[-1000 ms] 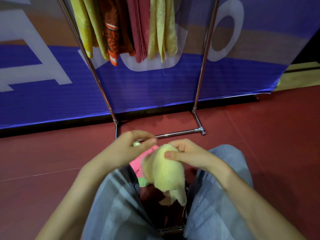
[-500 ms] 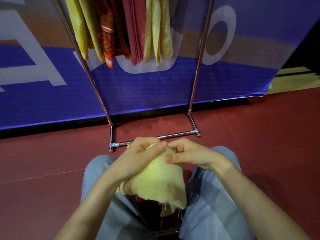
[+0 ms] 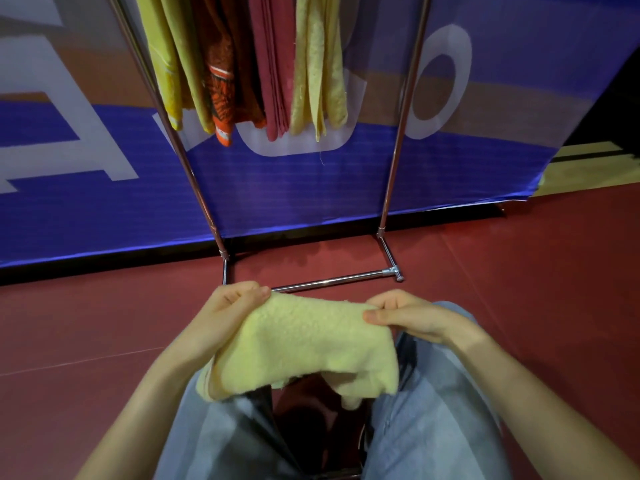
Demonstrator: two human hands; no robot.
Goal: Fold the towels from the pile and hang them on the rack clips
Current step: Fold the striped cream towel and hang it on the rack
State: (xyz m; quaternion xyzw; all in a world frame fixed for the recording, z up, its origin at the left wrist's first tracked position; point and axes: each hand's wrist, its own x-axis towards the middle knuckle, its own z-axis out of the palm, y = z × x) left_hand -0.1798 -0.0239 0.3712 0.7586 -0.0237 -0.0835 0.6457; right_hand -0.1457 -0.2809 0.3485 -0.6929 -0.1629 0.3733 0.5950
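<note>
Before the chrome rack (image 3: 332, 280), left hand (image 3: 225, 313) and right hand (image 3: 408, 317) are clamping their grips on the top corners of a fluffy yellow towel (image 3: 304, 344)

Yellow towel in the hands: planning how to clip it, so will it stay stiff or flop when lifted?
Probably floppy: the towel droops below the left hand and right hand gripping its top edge. Likely light, since edge grips alone hold it. Its fuzzy nap probably resists slipping.

Head cam, fwd/down, close over towel (image 3: 304, 344).
</note>
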